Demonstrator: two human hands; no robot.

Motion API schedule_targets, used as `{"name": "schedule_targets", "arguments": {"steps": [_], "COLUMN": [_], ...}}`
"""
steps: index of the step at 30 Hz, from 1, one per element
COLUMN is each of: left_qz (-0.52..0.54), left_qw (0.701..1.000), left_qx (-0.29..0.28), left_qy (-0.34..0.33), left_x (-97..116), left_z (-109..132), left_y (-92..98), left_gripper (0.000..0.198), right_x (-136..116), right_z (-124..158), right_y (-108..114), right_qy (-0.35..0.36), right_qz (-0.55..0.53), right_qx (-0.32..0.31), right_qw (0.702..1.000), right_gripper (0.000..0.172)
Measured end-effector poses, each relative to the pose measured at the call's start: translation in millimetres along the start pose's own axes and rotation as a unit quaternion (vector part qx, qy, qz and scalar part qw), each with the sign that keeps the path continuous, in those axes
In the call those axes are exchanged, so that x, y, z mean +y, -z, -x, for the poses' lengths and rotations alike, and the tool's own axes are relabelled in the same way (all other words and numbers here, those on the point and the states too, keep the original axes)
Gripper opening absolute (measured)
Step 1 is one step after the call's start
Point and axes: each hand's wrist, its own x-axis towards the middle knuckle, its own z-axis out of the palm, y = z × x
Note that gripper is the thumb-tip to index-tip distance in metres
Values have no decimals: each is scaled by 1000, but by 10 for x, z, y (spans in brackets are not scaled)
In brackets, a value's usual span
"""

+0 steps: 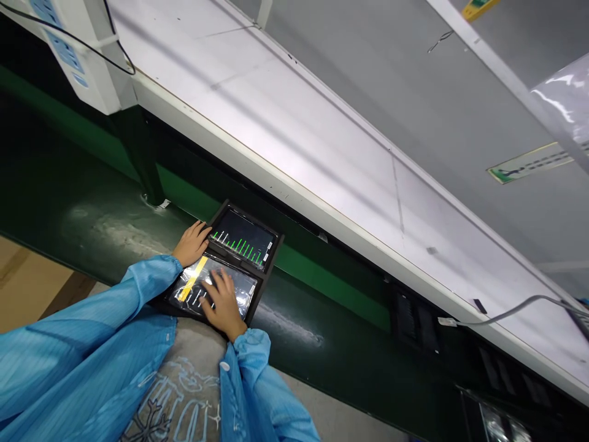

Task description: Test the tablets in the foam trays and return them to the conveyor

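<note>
Two lit touchscreen devices lie in a black tray (pixel 259 294) on the dark green surface, close to the person's body. The farther device (pixel 251 230) shows a row of green lines of text. On the nearer device (pixel 246 285) there is a yellow bar and white text. My left hand (pixel 192 244) rests at the tray's left edge, fingers spread beside the farther screen. Above the nearer screen, my right hand (pixel 224 304) has its fingers apart and holds nothing; whether a fingertip touches the glass I cannot tell.
A white shelf (pixel 294 135) runs diagonally beyond the tray. A white socket box (pixel 83 55) with cables hangs upper left, above a green post (pixel 140 153). A grey cable (pixel 506 313) crosses the shelf at right. More black trays (pixel 414 322) lie under the shelf.
</note>
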Motion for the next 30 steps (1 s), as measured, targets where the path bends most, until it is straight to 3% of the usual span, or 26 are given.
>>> {"name": "schedule_targets", "arguments": {"steps": [3, 7, 10, 14, 17, 20, 25, 27, 30], "left_qz": [15, 37, 51, 77, 96, 135, 188, 184, 166], "left_qw": [1000, 999, 994, 985, 984, 981, 978, 980, 977], "left_qx": [7, 11, 16, -6, -21, -19, -13, -46, -134], "left_qy": [7, 32, 91, 151, 152, 138, 87, 61, -4], "left_x": [-10, -48, -169, -367, -442, -494, -439, -236, 240], "left_z": [-14, -27, 132, 667, 1037, 1179, 1101, 1054, 951], "left_y": [-2, -31, -22, 123, 248, 256, -63, -271, -588], "left_gripper": [58, 58, 60, 71, 79, 76, 64, 64, 66], "right_x": [213, 667, 921, 946, 847, 791, 936, 1050, 1196], "right_z": [166, 476, 699, 822, 786, 718, 806, 1027, 1569], "right_y": [57, 41, -45, -187, -264, -285, -47, 161, 469], "right_qy": [-106, -290, -380, -374, -373, -391, -409, -418, -442], "right_qz": [-16, -61, -147, -187, -174, -143, -108, -104, -101], "right_qx": [155, 334, 331, 281, 293, 322, 399, 438, 497], "right_qw": [982, 895, 851, 864, 863, 850, 813, 790, 740], "right_gripper": [42, 65, 75, 69, 66, 61, 53, 52, 57]}}
